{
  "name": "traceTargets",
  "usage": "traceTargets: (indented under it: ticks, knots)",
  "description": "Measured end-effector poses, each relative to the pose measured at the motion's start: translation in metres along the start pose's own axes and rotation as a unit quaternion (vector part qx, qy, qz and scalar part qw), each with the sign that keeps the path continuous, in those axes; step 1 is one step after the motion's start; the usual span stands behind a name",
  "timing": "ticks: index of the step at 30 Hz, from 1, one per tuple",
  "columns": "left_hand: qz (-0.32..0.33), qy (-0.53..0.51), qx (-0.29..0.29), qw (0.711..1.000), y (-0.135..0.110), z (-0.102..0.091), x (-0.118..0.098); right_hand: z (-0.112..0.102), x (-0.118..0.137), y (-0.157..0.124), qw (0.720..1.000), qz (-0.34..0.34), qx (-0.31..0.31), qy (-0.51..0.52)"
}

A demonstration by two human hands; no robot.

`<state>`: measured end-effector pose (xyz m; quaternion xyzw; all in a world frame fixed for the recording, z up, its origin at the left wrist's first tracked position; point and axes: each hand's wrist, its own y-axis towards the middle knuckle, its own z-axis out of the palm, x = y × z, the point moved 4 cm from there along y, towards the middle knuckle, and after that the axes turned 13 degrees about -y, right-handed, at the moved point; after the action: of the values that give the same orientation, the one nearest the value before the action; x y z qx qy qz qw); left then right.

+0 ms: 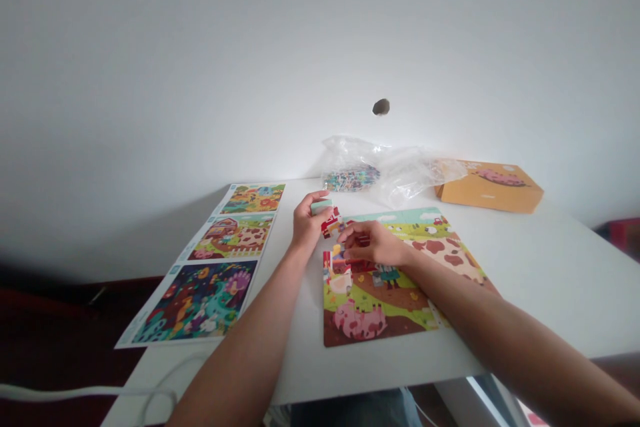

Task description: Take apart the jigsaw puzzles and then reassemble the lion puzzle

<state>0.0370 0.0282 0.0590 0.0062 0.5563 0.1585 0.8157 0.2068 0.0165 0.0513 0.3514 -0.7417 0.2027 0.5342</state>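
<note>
Left hand (305, 221) pinches pieces (329, 221), right hand (379, 243) curled, grip unclear, white table (545, 273) against wall (200, 80)

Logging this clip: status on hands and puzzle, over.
Left hand holds pale green piece. Right hand over puzzle, grip unclear. Upper-left section incomplete. Right forearm hides part of puzzle.
</note>
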Motion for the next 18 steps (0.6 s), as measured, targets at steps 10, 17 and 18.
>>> traceTargets:
  ticks: [10, 17, 18]
  knots:
    - [-0.143, -0.047, 0.116, 0.982, -0.011, 0.017, 0.004, -0.007, 0.005, -0.002, 0.985, -0.031, -0.074, 0.154]
    - [-0.185, -0.027, 0.169, 0.968, -0.016, 0.02, 0.002, -0.01, 0.004, -0.005, 0.985, -0.019, -0.002, 0.17]
    - [-0.189, -0.019, 0.173, 0.966, -0.017, 0.021, 0.003, -0.009, 0.004, -0.005, 0.986, -0.015, 0.012, 0.165]
